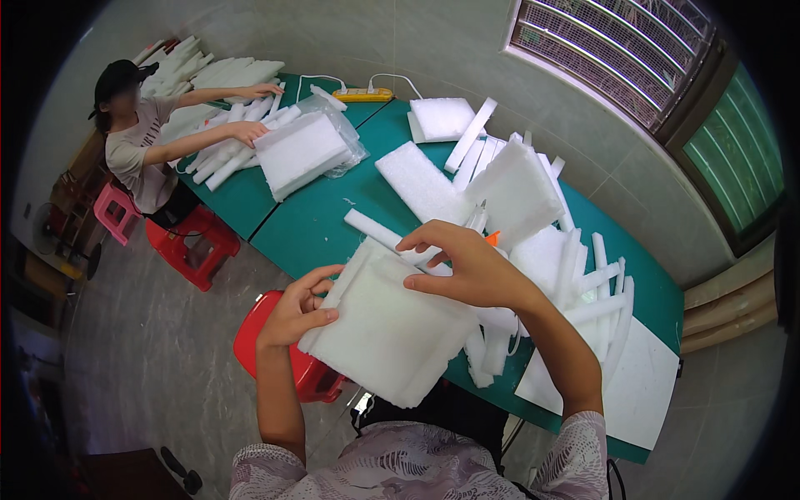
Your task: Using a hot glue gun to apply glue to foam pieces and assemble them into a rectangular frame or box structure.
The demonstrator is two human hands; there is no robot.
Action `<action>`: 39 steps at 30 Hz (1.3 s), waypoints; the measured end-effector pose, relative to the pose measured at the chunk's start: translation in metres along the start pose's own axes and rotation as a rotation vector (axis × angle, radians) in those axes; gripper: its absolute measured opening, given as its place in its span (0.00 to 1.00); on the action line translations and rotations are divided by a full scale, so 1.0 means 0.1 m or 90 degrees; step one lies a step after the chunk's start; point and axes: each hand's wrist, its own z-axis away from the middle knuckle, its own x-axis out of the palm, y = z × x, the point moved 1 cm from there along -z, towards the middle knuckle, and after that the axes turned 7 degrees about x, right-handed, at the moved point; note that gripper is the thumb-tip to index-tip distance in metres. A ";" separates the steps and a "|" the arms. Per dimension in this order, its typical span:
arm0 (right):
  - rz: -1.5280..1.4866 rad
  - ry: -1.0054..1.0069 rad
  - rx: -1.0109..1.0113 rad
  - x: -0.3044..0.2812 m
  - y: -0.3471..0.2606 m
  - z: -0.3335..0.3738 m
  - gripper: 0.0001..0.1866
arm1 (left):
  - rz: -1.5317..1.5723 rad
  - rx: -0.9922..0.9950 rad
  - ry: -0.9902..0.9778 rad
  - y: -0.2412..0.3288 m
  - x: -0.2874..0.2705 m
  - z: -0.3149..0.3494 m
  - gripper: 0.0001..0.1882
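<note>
A square white foam sheet with rough edges and a raised border hangs tilted in front of me. My left hand grips it by its left edge, thumb on the near face and the other fingers partly hidden behind. Over its upper right corner is my right hand, thumb and forefinger apart and the fingers curved. Whether that thumb touches the sheet I cannot tell. A narrow white foam strip lies on the table just beyond the sheet. Near my right wrist, a small orange object shows among the foam.
Foam blocks and a pile of strips cover the right of the green table. Across the table a person handles foam beside a plastic bag. A yellow power strip lies by the wall; a red stool stands left.
</note>
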 end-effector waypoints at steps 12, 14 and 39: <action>-0.136 -0.077 0.184 0.10 0.25 0.16 0.33 | 0.004 0.006 0.006 -0.09 0.09 -0.05 0.34; -0.149 -0.069 0.187 0.10 0.27 0.16 0.33 | -0.002 0.002 0.009 -0.10 0.11 -0.06 0.34; -0.205 -0.019 0.229 0.18 0.38 0.27 0.25 | -0.031 -0.021 0.010 -0.19 0.20 -0.05 0.32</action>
